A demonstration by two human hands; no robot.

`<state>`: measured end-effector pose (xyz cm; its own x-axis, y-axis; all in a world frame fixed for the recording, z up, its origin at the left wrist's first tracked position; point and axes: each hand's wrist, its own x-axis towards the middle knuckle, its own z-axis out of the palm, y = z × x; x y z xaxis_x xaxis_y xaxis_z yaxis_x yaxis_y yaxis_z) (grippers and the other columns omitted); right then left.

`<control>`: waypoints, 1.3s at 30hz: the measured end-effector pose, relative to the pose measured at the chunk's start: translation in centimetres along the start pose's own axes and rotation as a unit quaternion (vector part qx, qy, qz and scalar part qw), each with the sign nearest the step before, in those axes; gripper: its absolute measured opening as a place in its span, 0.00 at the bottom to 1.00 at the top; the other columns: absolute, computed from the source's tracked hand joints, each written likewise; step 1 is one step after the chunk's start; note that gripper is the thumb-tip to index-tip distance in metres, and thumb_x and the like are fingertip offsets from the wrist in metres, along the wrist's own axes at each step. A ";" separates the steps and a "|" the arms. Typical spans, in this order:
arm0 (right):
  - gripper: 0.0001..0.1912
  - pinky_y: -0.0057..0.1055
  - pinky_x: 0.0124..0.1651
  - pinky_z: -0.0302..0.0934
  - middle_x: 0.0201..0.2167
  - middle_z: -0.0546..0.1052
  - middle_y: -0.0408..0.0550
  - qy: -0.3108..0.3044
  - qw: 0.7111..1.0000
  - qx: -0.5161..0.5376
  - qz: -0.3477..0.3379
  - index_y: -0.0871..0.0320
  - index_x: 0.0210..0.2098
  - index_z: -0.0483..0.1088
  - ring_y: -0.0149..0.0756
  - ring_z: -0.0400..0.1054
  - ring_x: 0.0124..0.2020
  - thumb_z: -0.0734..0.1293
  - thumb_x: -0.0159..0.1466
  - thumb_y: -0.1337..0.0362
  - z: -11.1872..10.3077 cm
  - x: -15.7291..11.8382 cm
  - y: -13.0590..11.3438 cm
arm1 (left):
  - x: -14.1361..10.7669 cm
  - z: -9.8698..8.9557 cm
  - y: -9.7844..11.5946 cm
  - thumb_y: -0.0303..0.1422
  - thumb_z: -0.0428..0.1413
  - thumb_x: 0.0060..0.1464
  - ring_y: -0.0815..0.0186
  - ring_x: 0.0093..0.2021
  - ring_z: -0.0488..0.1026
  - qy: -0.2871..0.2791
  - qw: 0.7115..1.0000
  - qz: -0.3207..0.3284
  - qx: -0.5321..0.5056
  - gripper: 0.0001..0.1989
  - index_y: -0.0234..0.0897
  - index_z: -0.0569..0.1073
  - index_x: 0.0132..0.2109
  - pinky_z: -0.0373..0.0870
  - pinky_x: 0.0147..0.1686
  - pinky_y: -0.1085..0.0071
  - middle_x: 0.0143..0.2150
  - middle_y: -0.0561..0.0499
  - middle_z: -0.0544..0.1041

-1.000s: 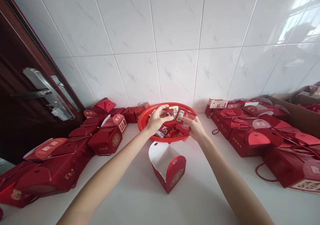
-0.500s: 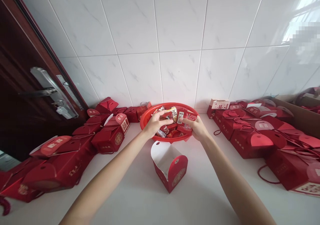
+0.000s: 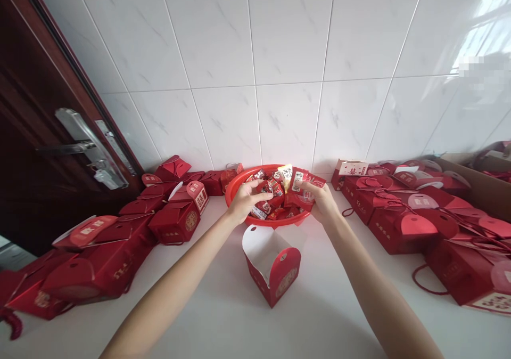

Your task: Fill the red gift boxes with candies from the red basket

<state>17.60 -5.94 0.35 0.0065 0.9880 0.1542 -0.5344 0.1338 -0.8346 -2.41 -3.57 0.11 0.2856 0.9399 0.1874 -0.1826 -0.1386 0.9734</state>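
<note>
A red plastic basket (image 3: pixel 228 194) holds several small wrapped sweets (image 3: pixel 264 206), mostly in red wrappers. Over its left side is my left hand (image 3: pixel 243 202), thumb and fingers apart, close to the sweets with none plainly gripped. My right hand (image 3: pixel 324 202), at the basket's right side, pinches red snack packets (image 3: pixel 300 180) between thumb and fingers. A cream-coloured packet (image 3: pixel 286 176) stands up beside them; whether that hand holds it too is unclear. In front of the basket stands an open red gift box (image 3: pixel 284 279) with a white inside; its two rounded flaps are raised.
Closed red gift boxes (image 3: pixel 174 221) line the left side, with more red gift boxes (image 3: pixel 402 226) crowded on the right. A brown carton (image 3: pixel 471 175) stands at the far right. Behind is a tiled wall (image 3: pixel 287 119); at left, a dark door with a metal handle (image 3: pixel 85 146).
My right hand has moved slightly right and tilted up with the red packets. The cream packet that was by my left fingers now sits nearer the right hand; my left fingers have spread.
</note>
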 end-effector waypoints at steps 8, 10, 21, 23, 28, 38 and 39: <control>0.14 0.36 0.39 0.77 0.36 0.84 0.50 -0.060 0.992 0.036 0.102 0.59 0.38 0.79 0.45 0.80 0.38 0.78 0.50 0.68 0.4 -0.3 0.1 | 0.0 0.7 0.4 0.31 0.70 0.39 0.62 0.41 0.77 0.027 0.995 0.090 -0.019 0.15 0.37 0.78 0.37 0.72 0.47 0.64 0.38 0.53 0.81; 0.14 0.35 0.38 0.76 0.36 0.84 0.49 -0.050 0.991 0.044 0.116 0.59 0.38 0.79 0.44 0.80 0.38 0.77 0.50 0.68 0.7 -0.4 0.4 | 0.0 1.0 0.4 0.31 0.69 0.41 0.62 0.41 0.77 0.023 0.994 0.102 -0.023 0.13 0.37 0.78 0.37 0.72 0.47 0.65 0.37 0.53 0.80; 0.10 0.35 0.42 0.76 0.35 0.84 0.48 -0.033 0.990 0.094 0.097 0.58 0.36 0.79 0.45 0.79 0.40 0.76 0.53 0.67 1.5 -0.4 0.8 | 0.0 2.6 0.5 0.30 0.68 0.40 0.64 0.37 0.76 0.043 0.989 0.071 -0.125 0.11 0.37 0.77 0.33 0.72 0.44 0.66 0.33 0.54 0.79; 0.10 0.38 0.43 0.77 0.35 0.84 0.48 -0.040 0.991 0.093 0.089 0.57 0.35 0.78 0.47 0.79 0.41 0.76 0.53 0.66 1.5 -0.3 0.9 | 0.0 2.7 0.6 0.30 0.68 0.39 0.64 0.37 0.76 0.045 0.988 0.070 -0.133 0.11 0.37 0.77 0.33 0.73 0.44 0.65 0.34 0.54 0.79; 0.12 0.39 0.46 0.77 0.37 0.84 0.49 -0.032 0.992 0.084 0.083 0.57 0.37 0.78 0.48 0.79 0.43 0.76 0.52 0.66 1.2 -0.2 0.6 | -0.1 2.5 1.1 0.30 0.70 0.38 0.63 0.38 0.78 0.039 0.992 0.067 -0.096 0.16 0.37 0.79 0.38 0.74 0.44 0.64 0.36 0.53 0.81; 0.12 0.35 0.43 0.76 0.37 0.84 0.49 -0.043 0.993 0.069 0.081 0.59 0.38 0.79 0.45 0.80 0.41 0.77 0.53 0.66 1.2 -0.6 0.0 | 0.0 1.9 1.0 0.38 0.73 0.38 0.58 0.43 0.79 0.068 0.993 0.044 -0.085 0.15 0.38 0.83 0.35 0.77 0.46 0.62 0.36 0.50 0.82; 0.13 0.35 0.43 0.76 0.37 0.84 0.49 -0.042 0.994 0.067 0.081 0.59 0.38 0.79 0.45 0.80 0.41 0.77 0.53 0.66 1.2 -0.6 0.0 | 0.0 1.8 1.0 0.38 0.73 0.38 0.58 0.43 0.79 0.070 0.993 0.041 -0.086 0.15 0.38 0.83 0.35 0.78 0.46 0.62 0.37 0.50 0.82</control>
<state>16.63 -6.63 0.90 -0.1552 0.9853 0.0717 -0.6308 -0.0430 -0.7747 -0.88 -4.31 1.33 0.1314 0.9636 0.2330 -0.3619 -0.1722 0.9162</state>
